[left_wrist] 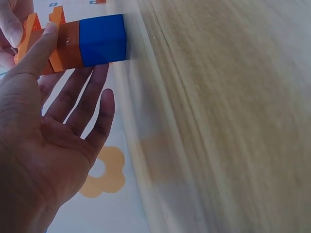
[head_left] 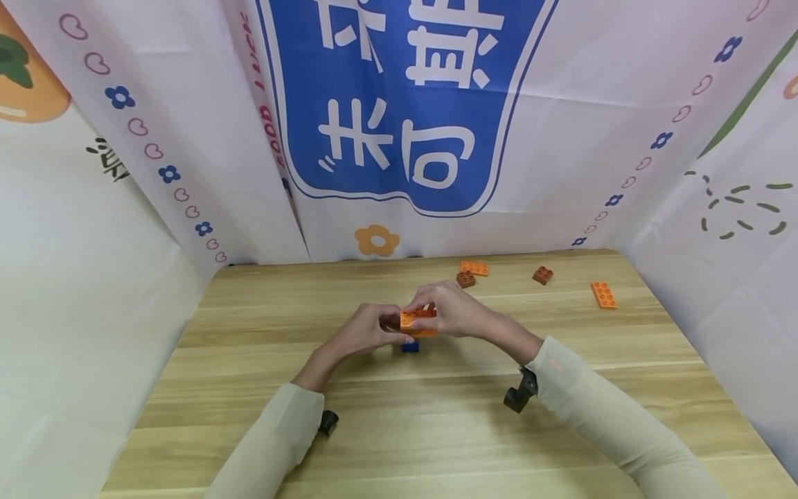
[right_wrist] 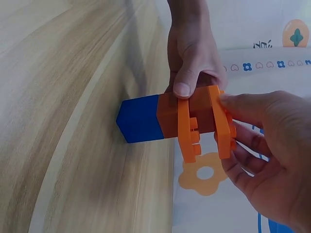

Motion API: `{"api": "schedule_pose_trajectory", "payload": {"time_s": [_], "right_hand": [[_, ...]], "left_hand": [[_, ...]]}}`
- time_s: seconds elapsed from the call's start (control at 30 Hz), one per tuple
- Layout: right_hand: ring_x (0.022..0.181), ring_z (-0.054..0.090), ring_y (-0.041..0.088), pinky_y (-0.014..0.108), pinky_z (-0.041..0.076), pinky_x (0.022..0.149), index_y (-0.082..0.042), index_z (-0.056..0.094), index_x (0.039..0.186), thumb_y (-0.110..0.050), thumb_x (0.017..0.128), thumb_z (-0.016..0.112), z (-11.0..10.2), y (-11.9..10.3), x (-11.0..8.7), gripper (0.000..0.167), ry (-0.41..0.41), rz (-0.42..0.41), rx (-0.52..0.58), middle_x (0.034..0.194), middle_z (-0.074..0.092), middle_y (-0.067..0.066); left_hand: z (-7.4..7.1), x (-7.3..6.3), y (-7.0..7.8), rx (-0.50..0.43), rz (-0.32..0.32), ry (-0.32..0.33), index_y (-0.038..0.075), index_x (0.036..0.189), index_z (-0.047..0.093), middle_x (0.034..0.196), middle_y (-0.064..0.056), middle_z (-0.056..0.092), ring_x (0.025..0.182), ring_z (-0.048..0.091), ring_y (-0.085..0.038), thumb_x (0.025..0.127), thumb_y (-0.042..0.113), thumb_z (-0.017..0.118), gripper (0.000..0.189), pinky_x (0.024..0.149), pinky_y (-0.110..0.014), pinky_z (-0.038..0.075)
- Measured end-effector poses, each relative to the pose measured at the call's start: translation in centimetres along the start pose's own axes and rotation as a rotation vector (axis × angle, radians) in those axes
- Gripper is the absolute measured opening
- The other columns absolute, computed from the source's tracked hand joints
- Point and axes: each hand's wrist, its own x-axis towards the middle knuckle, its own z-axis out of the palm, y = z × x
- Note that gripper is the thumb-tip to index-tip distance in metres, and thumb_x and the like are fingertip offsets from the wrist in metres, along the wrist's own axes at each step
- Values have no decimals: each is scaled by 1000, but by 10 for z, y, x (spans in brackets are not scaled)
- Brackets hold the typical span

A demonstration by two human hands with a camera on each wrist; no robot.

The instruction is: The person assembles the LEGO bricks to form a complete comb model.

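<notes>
A stack of toy building bricks stands between both hands, a blue brick point(right_wrist: 141, 119) at its bottom, close to the tabletop. Above that come a brown brick point(right_wrist: 167, 115), a thin orange plate brick point(right_wrist: 184, 131), another brown brick point(right_wrist: 200, 111) and, topmost, a second orange plate brick point(right_wrist: 222, 128). Both orange pieces stick out past the brown ones on one side, studs showing. My left hand point(head_left: 368, 329) steadies the stack, its thumb against the lower orange plate brick and its fingers behind. From the other side, my right hand point(head_left: 455, 310) pinches the top orange plate brick.
Beyond the right hand lie a loose brown brick point(head_left: 465, 279) and an orange plate brick point(head_left: 475, 267). Farther right are another brown brick point(head_left: 543, 275) and an orange plate brick point(head_left: 603, 295). Printed cloth walls point(head_left: 337, 232) border the wooden table point(head_left: 249, 346) at the back and sides.
</notes>
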Motion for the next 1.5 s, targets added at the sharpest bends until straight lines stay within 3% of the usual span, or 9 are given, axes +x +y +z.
{"api": "schedule_pose_trajectory", "payload": {"time_s": [0.37,0.6,0.8,1.17,1.4,1.5], "right_hand": [[100,73,14,29,60,83,-8,80,120,-18,97,80,-3,12,-6,26,-16,18,72,115,78,4],[114,71,22,42,60,94,-8,79,122,-25,98,79,-8,24,-13,30,16,54,111,123,76,5],[115,71,22,44,59,95,-13,79,123,-26,97,81,-13,37,-20,30,51,101,120,125,76,4],[114,71,25,47,59,95,-9,78,123,-17,90,87,-18,63,-34,35,137,145,106,125,75,7],[111,71,41,61,57,94,-5,77,124,-12,89,87,-23,79,-42,38,162,188,129,127,74,14],[111,70,42,60,56,96,-4,77,125,-13,89,88,-24,87,-45,38,178,205,122,128,74,15]], "left_hand": [[1,1,-1,0,-6,-2,18,105,77,97,8,78,85,73,-12,91,26,87,18,78,-30,60],[0,0,1,22,-17,3,17,101,75,96,7,78,85,73,-12,91,27,87,18,79,-29,60],[1,-2,1,19,-39,7,16,99,74,96,6,77,87,73,-11,91,26,87,18,81,-30,61],[0,-2,3,28,-73,14,17,104,75,100,6,78,91,74,-10,91,25,87,20,83,-30,61],[0,-2,3,52,-75,22,17,102,74,99,7,77,91,72,-10,91,28,87,20,83,-29,60],[0,-3,3,48,-66,21,16,102,74,100,5,77,91,72,-10,91,29,87,21,83,-30,61]]}}
